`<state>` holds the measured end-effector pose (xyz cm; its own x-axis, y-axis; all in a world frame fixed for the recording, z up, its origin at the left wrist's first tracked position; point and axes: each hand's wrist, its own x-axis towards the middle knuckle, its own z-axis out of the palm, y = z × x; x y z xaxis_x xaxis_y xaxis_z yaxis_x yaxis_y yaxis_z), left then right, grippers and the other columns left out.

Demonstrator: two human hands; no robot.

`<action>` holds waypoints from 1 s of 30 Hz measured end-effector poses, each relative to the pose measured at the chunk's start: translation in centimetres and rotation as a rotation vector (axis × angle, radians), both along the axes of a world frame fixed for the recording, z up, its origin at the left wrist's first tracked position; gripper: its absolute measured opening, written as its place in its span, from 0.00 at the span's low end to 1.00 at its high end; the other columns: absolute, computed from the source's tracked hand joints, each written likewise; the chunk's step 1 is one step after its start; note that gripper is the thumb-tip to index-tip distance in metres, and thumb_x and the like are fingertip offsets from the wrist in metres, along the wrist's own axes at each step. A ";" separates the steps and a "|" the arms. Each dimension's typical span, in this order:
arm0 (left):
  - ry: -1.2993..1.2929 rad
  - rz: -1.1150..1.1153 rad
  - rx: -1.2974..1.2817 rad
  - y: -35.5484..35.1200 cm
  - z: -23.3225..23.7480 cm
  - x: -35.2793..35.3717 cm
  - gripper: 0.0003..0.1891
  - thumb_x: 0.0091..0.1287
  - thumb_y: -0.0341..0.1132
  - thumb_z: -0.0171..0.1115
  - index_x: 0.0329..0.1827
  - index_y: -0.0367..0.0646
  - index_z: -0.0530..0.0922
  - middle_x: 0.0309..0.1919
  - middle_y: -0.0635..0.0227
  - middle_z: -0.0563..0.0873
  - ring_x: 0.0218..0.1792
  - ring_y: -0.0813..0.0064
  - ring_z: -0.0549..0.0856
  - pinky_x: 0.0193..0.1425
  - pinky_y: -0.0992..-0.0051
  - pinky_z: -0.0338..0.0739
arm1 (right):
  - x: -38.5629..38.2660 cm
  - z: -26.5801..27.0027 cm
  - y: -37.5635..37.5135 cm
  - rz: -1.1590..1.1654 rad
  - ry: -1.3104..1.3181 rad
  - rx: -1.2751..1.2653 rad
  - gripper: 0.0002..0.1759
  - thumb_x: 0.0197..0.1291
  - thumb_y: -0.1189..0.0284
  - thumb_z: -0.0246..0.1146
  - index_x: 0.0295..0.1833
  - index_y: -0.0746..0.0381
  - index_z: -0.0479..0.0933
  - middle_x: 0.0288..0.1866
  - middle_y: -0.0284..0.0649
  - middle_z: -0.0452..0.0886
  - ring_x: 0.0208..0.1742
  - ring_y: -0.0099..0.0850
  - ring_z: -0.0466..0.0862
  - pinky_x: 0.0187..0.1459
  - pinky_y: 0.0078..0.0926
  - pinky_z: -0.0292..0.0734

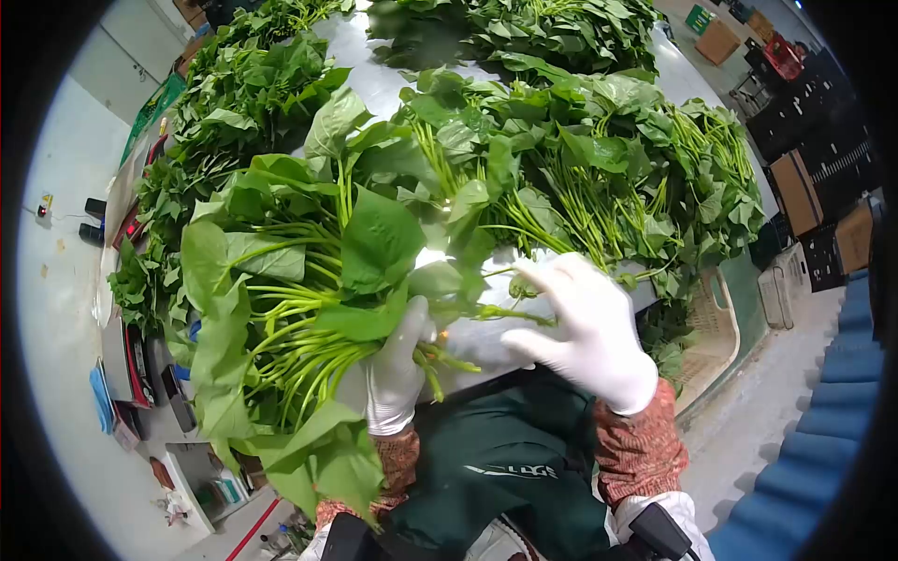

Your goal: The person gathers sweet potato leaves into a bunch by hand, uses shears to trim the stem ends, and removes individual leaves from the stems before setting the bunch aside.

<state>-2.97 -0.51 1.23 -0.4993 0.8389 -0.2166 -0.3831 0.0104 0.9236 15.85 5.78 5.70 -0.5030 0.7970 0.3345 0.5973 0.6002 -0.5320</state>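
My left hand point(399, 360), in a white glove, is closed around the stems of a big bunch of leafy greens point(299, 309). Its broad leaves spread to the left and hang down over my left sleeve, while cut stem ends poke out on the right. In a matching white glove, my right hand point(594, 327) is open, thumb and fingers apart. A single leafy stem point(514, 313) points into the gap between them; no grip on it shows. Beyond my hands lies a long heap of the same greens point(589, 178) with pale green stems.
More greens point(234, 103) are piled along the left of the metal table point(374, 79). A cream plastic crate point(713, 327) stands below the right edge, some leaves beside it. Black crates point(809, 122) and cardboard boxes point(795, 192) stand farther right, near a blue corrugated surface point(823, 430).
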 end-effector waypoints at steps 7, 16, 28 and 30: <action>-0.188 0.000 0.101 0.1 -0.2 -1.5 0.07 0.68 0.27 0.57 0.31 0.43 0.73 0.21 0.77 0.67 0.22 0.83 0.66 0.32 0.77 0.70 | -0.7 -2.7 0.3 0.153 0.400 -0.474 0.05 0.57 0.76 0.66 0.38 0.66 0.80 0.30 0.37 0.74 0.28 0.26 0.74 0.33 0.23 0.70; -0.335 0.068 0.095 0.8 -0.3 -4.0 0.14 0.72 0.36 0.57 0.27 0.48 0.68 0.22 0.79 0.64 0.25 0.83 0.65 0.37 0.76 0.68 | 10.3 -4.8 0.6 0.356 2.033 -0.978 0.39 0.65 0.50 0.61 0.70 0.66 0.58 0.53 0.45 0.78 0.23 0.20 0.73 0.20 0.18 0.67; -0.215 -0.116 0.102 -0.1 1.4 -1.5 0.05 0.64 0.28 0.62 0.30 0.42 0.75 0.21 0.75 0.73 0.24 0.81 0.72 0.31 0.78 0.69 | -3.0 -4.2 -1.8 0.098 0.575 -0.808 0.11 0.62 0.73 0.66 0.48 0.66 0.81 0.36 0.32 0.83 0.31 0.17 0.78 0.33 0.16 0.73; -0.233 -0.082 0.086 0.0 1.0 -1.2 0.06 0.65 0.29 0.62 0.29 0.43 0.75 0.21 0.75 0.72 0.24 0.81 0.72 0.31 0.78 0.69 | -2.9 -4.2 -1.9 0.072 0.642 -0.742 0.09 0.63 0.75 0.65 0.47 0.66 0.81 0.35 0.32 0.83 0.28 0.16 0.78 0.30 0.15 0.73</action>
<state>-4.16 -0.52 2.26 -0.3734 0.8951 -0.2438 -0.5872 -0.0246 0.8091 12.98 3.84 1.52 -0.4564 0.8897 -0.0116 0.0380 0.0065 -0.9993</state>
